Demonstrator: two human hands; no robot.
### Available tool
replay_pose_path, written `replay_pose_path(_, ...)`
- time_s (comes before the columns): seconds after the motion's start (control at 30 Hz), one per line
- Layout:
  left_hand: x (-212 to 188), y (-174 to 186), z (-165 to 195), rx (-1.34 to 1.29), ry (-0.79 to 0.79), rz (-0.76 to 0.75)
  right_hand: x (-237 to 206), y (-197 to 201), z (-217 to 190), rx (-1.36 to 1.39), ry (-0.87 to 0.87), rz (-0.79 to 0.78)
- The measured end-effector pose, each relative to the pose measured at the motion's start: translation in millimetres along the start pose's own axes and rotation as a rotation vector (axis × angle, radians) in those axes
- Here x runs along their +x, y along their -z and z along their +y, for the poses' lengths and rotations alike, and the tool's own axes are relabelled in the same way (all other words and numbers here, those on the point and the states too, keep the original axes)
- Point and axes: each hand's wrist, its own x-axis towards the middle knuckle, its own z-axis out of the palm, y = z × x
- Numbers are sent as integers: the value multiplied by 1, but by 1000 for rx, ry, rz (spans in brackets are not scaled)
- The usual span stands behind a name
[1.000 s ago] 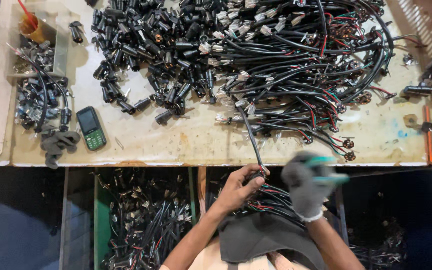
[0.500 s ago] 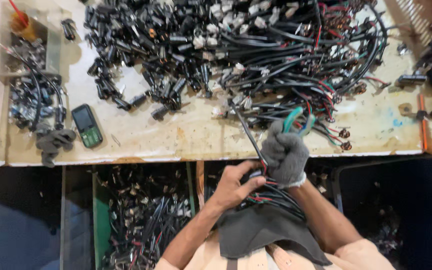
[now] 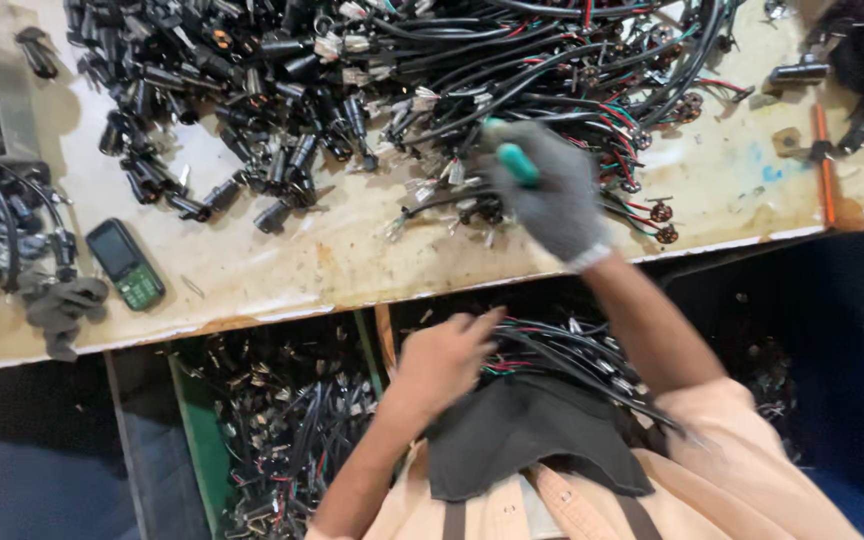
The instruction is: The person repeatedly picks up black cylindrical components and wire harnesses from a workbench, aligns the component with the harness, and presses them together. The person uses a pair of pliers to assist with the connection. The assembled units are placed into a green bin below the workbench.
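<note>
Two hands at work. Right hand [image 3: 549,195], gloved, fist wrapped round green-handled tool [image 3: 512,160], over wire pile [image 3: 512,70] on table [image 3: 352,255]. Left hand [image 3: 444,355], bare, fingers curled onto wire bundle [image 3: 562,350] in lap, bundle running rightward, nearer left hand.

The right hand [image 3: 550,195] is blurred, hiding most of the green-handled tool [image 3: 514,160]; the wire heap [image 3: 512,70] and worktop [image 3: 352,260] run past the top edge; the left hand [image 3: 442,360] covers part of the wire bundle [image 3: 562,350]
</note>
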Motion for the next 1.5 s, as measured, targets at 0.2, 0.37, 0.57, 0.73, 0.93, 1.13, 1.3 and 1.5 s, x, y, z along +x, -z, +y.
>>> replay_pose_path(0.2, -22, 9, -39, -237, -92, 86, -33, 49, 35, -812, -10, -152)
replay_pose_path(0.37, 25, 11, -74, 227, -44, 505, -46, 45, 9, -790, 52, -73)
replay_pose_path(0.57, 134, 75, -155, 493, 303, 898, -98, 12, -18, -747, 32, -172)
replay_pose_path(0.73, 174, 79, -183, 500, 362, 759, -101, 8, 5, -695, -91, -266)
replay_pose_path(0.93, 111, 71, -165, -718, 113, 1013, -85, 21, 26, -508, -133, -236)
replay_pose_path(1.13, 41, 12, -85, -1470, 57, 392, -79, 31, 10, -353, -249, -206)
replay_pose_path(1.3, 24, -26, -46, -1295, 39, 125, -91, 30, -37, -108, 66, -225)
replay_pose_path(1.5, 30, -27, -47, -976, -38, 148, -88, 25, -28, -195, 241, -524)
